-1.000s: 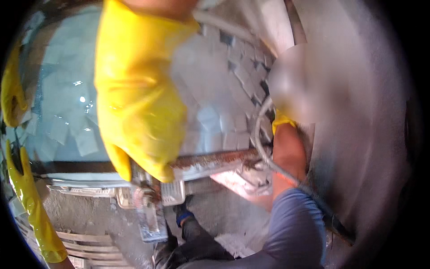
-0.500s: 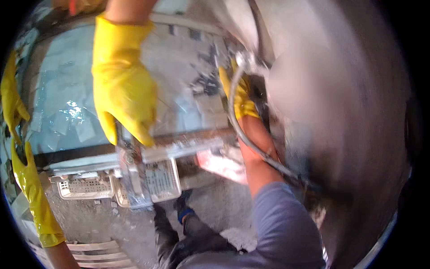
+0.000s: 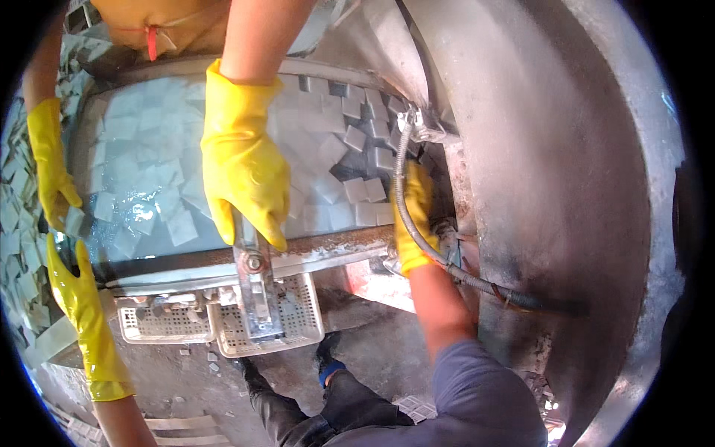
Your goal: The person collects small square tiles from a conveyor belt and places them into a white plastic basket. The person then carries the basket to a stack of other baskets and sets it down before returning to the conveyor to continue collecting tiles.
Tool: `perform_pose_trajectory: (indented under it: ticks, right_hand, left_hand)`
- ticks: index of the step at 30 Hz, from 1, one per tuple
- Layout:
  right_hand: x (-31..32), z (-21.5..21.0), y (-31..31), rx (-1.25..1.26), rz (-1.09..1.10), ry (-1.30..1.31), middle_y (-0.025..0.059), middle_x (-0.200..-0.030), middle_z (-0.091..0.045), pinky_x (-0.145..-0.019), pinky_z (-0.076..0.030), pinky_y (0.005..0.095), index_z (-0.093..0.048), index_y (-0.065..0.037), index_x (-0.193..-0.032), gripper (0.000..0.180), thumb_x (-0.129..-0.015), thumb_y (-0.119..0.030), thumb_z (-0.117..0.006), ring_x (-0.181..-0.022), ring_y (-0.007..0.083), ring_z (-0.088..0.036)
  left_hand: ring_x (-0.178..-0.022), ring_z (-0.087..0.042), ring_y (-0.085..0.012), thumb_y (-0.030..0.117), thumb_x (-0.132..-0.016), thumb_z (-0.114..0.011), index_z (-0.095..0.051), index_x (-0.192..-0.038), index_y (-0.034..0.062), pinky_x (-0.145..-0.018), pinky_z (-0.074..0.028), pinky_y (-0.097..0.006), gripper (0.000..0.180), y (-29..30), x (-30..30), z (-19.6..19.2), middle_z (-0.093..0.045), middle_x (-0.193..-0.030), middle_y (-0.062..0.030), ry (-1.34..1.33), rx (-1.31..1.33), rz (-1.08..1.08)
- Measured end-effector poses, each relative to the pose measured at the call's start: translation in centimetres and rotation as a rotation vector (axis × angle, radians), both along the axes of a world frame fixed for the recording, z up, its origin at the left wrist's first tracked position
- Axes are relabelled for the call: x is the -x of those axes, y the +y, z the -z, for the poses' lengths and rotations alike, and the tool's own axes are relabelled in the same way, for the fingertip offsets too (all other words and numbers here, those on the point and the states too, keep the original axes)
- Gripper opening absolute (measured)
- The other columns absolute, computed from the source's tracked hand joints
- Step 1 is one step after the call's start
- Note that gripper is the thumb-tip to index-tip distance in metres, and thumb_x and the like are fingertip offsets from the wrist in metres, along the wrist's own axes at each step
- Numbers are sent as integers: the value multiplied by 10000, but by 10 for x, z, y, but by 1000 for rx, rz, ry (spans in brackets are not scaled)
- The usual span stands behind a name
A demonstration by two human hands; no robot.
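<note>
My left hand (image 3: pixel 83 316), in a wet yellow rubber glove, is at the lower left with thumb and fingers apart. Just beyond its fingertips is a small grey-white square tile (image 3: pixel 74 222), at the fingers of a co-worker's gloved hand (image 3: pixel 52 160). My right hand (image 3: pixel 412 220), gloved too, lies behind a ribbed grey hose (image 3: pixel 403 171) at the right end of a wet surface covered with pale square tiles (image 3: pixel 333 149). Blur and the hose hide what its fingers do. The co-worker's other glove (image 3: pixel 249 164) grips a flat metal bar with a bolt (image 3: pixel 255 287).
A person in an orange-brown top (image 3: pixel 167 22) stands across from me. White perforated baskets (image 3: pixel 316 328) hang under the near edge. A large rounded grey housing (image 3: pixel 551 171) bulges at the right, by a metal hose fitting (image 3: pixel 424 125). Many tiles (image 3: pixel 22 246) are heaped at far left.
My right hand has drawn back toward me from the tiles to the right end of the surface. My left hand still has its fingers apart. The view has shifted and sharpened.
</note>
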State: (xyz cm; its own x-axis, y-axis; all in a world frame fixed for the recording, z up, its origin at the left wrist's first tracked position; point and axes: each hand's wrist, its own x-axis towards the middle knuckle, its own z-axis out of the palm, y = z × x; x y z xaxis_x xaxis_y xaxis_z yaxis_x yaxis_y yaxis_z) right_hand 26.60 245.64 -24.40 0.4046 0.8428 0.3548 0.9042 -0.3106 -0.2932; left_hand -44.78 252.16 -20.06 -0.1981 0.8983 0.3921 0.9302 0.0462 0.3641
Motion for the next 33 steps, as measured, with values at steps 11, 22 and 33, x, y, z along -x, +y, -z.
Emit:
perform_pose_trajectory:
  ticks: [11,22,33]
  right_hand:
    - [143,-54,63,269,-218,-48,196,-1664,-382,-1283,-190,554,-481,-163,-1573,794,-964,-668,-552,-1547,424,-309]
    - [168,-41,-43,-214,245,32,272,-1439,-608,-1139,-438,516,-590,-21,-1462,541,-1047,-365,-631,-1327,449,-577]
    - [159,-27,-38,-219,182,-38,286,-1367,-642,-1067,-498,514,-595,-30,-1466,630,-990,-436,-680,-1241,452,-633]
  left_hand:
    - [-1437,-503,-389,312,-1014,-724,-467,-1546,-20,-1205,-370,-430,678,-7,-13,-23,-529,-1547,-245,-39,-136,12]
    - [-1502,-352,-509,265,-894,-772,-446,-1567,11,-1259,-233,-586,790,54,-143,-49,-411,-1630,-262,170,124,839]
    - [-1499,-372,-441,547,-982,-605,-417,-1592,104,-1252,-238,-560,777,47,-351,68,-455,-1592,-230,355,94,687]
